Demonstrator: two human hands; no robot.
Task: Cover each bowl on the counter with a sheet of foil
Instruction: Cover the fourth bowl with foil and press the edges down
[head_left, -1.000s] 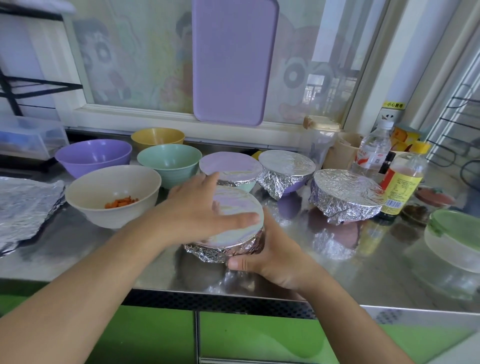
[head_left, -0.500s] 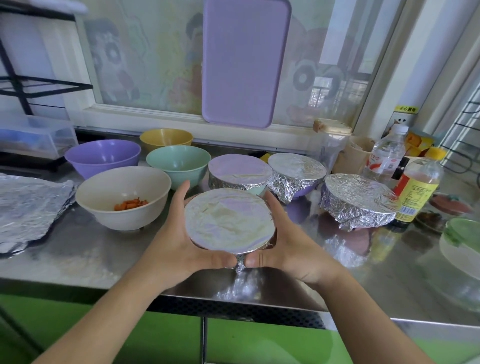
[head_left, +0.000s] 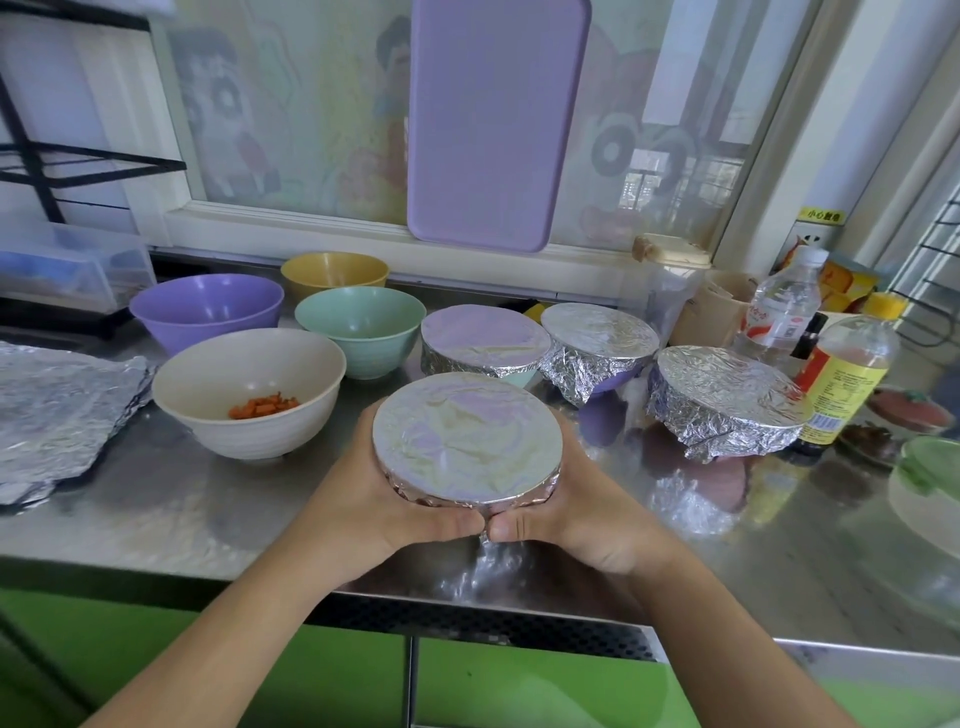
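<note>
Open bowls (head_left: 249, 389) left, foil-covered bowls (head_left: 727, 405) right of hands' bowl (head_left: 467, 441)

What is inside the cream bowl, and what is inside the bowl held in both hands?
The cream bowl holds small orange pieces. The held foil-covered bowl hides its contents completely.

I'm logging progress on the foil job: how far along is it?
Done: three foil-covered bowls at the back right. In hand: a fourth covered bowl, gripped by the left hand and right hand. Left: the cream bowl, purple, green and yellow bowls.
</note>
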